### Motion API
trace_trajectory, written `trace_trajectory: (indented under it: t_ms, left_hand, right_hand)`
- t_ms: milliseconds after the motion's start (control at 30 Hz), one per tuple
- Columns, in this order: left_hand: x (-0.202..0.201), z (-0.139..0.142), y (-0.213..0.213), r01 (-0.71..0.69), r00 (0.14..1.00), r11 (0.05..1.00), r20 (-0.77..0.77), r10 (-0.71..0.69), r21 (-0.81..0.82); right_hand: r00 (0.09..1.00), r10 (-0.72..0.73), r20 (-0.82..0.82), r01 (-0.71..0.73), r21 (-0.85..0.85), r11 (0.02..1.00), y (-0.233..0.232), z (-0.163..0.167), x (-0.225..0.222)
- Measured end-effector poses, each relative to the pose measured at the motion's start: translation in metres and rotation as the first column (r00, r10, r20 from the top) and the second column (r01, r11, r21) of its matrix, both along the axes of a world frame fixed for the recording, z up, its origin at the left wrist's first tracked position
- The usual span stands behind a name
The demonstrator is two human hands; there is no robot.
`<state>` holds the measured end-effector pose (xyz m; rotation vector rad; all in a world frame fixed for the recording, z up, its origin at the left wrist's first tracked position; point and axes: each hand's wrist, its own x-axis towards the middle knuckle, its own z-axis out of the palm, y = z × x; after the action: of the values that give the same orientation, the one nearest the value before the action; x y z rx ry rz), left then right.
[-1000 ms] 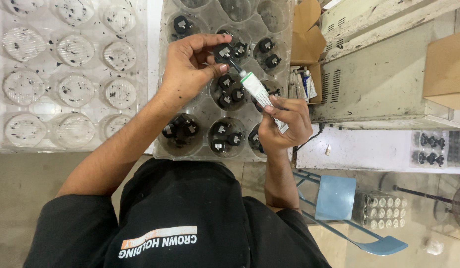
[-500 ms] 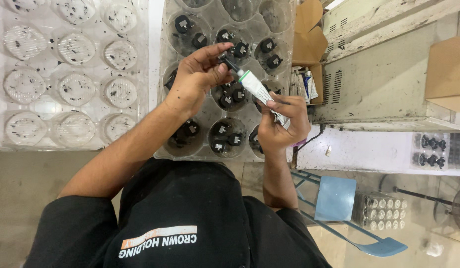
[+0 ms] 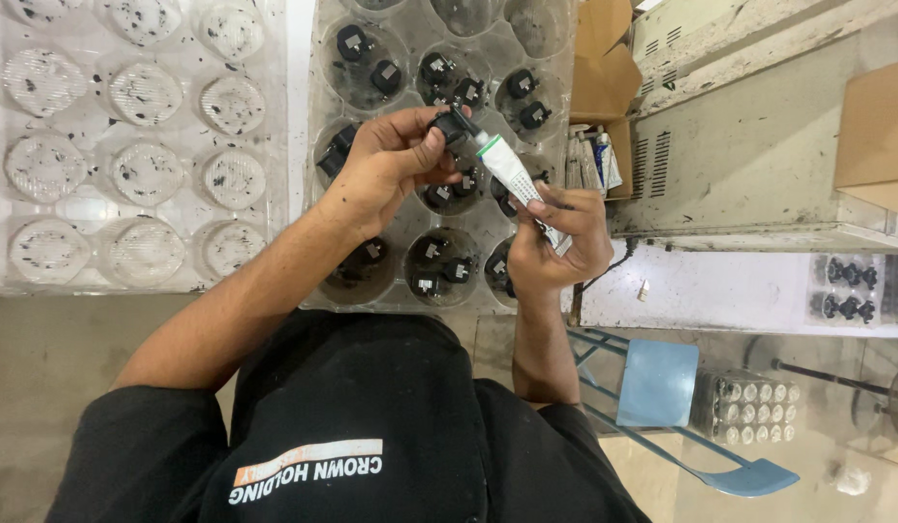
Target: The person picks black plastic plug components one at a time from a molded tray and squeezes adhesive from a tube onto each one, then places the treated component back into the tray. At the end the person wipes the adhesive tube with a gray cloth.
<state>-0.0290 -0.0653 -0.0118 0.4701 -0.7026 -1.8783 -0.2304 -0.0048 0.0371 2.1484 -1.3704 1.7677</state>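
Your left hand [image 3: 386, 169] closes its grip on a small black part [image 3: 449, 124], now drawn nearer the nozzle than half a second ago, when the part sat a little apart from it. Your right hand [image 3: 556, 242] wraps its grip round a white-and-green tube [image 3: 507, 169], tip touching the part. Both hover above a clear plastic tray [image 3: 323, 87] whose cups hold more black parts [image 3: 439, 266]; a second tray [image 3: 139, 174] lies to the left on the counter. Judged from contact, application looks under way.
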Motion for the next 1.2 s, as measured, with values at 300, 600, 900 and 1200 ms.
trace_trajectory:
  t_ms: [300, 600, 900, 1200]
  left_hand:
    - [-0.006, 0.002, -0.003, 0.015, 0.998, 0.999, -0.056, -0.013, 0.036]
    - [-0.004, 0.006, -0.001, 0.035, 0.998, 0.999, -0.051, -0.032, 0.042]
    - [0.013, -0.010, -0.033, -0.289, 0.865, 0.900, 0.315, 0.392, -0.325]
    - [0.066, -0.025, -0.073, -0.029, -0.056, 0.717, 0.717, 0.694, -0.696]
  right_hand:
    - [1.000, -0.002, 0.007, 0.002, 0.000, 1.000, -0.001, 0.001, -0.006]
    - [1.000, 0.016, 0.015, -0.016, 0.048, 0.999, 0.000, 0.002, -0.006]
    - [0.995, -0.045, 0.092, 0.042, 0.035, 0.998, -0.003, -0.002, -0.014]
    - [0.986, -0.060, 0.154, 0.047, 0.086, 0.995, -0.004, -0.010, -0.028]
